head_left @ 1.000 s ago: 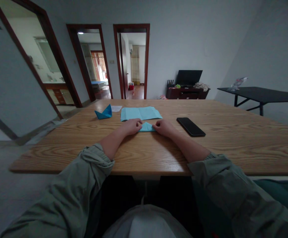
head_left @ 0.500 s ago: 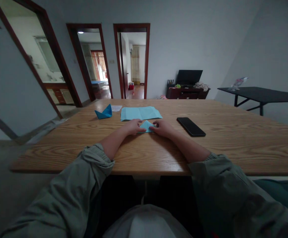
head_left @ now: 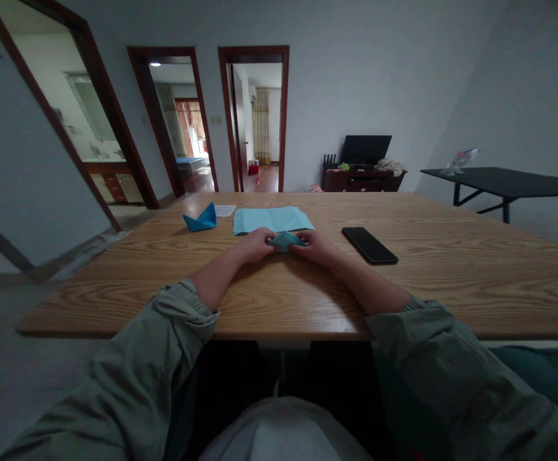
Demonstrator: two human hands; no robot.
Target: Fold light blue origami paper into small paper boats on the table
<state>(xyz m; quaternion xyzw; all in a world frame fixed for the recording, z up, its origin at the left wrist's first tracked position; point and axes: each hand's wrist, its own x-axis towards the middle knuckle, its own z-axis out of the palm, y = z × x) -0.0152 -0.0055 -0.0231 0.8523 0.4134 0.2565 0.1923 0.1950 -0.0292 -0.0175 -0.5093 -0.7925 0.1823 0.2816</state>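
A small light-blue folded paper (head_left: 286,241) is held between my two hands, just above the wooden table (head_left: 279,301). My left hand (head_left: 260,243) grips its left corner, and my right hand (head_left: 315,246) grips the right one. The paper rises to a low peak in the middle, with its near side bulging apart. Fingers behind the paper are partly hidden. Beyond my hands lies a flat light-blue sheet (head_left: 274,219) with crease lines. A darker blue folded paper boat (head_left: 201,218) stands off to the left.
A black phone (head_left: 369,244) lies on the table to the right of my hands. Behind the paper boat is a small white slip of paper (head_left: 224,210). Farther off are a black folding table (head_left: 509,182) and a television (head_left: 366,151) on a dark cabinet.
The folded paper was flatter, a triangle resting near the tabletop. Now it is lifted slightly and opened out at its near edge, with my fingers moved to its side corners.
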